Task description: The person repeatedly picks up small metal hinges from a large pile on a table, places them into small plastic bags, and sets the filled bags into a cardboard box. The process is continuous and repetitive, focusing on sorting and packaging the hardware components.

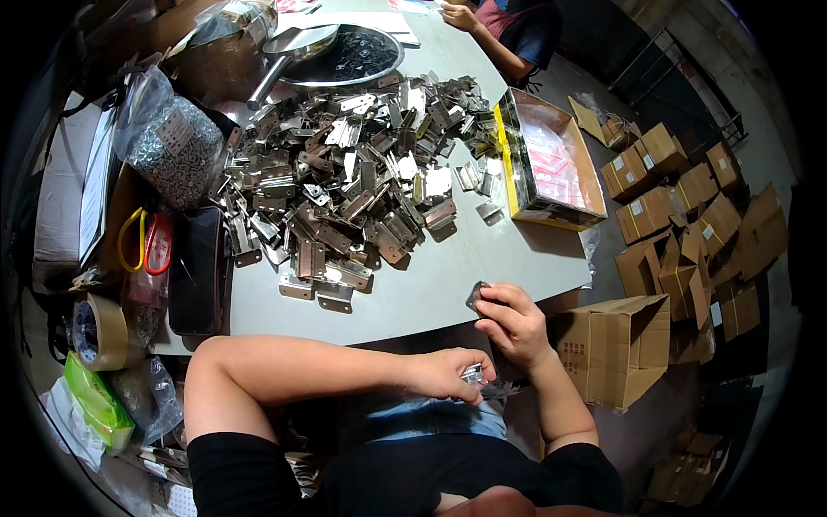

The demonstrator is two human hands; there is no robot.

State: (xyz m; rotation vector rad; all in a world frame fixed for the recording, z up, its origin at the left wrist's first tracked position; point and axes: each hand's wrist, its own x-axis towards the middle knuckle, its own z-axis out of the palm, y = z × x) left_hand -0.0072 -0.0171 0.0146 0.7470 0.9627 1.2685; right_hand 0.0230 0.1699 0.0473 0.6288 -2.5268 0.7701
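Note:
My right hand (517,327) is raised just past the table's near edge, pinching a small metal bracket (475,295) between thumb and fingers. Close to my lap, my left hand (450,374) is curled around shiny metal pieces (471,374) that look like more brackets; the fingers partly hide them. Something greyish (501,390) sticks out beside that hand, too unclear to name. Ahead of both hands, a large heap of bent metal brackets (345,185) with holes spreads over the grey table (413,306).
A box of plastic packets (594,202) stands at the table's right edge. Behind the heap is a metal bowl (398,65) of dark parts. At left lie a bag of screws (177,146), scissors (157,246) and a dark case (196,284). Cardboard boxes (646,215) cover the right-hand floor; another person (517,43) sits opposite.

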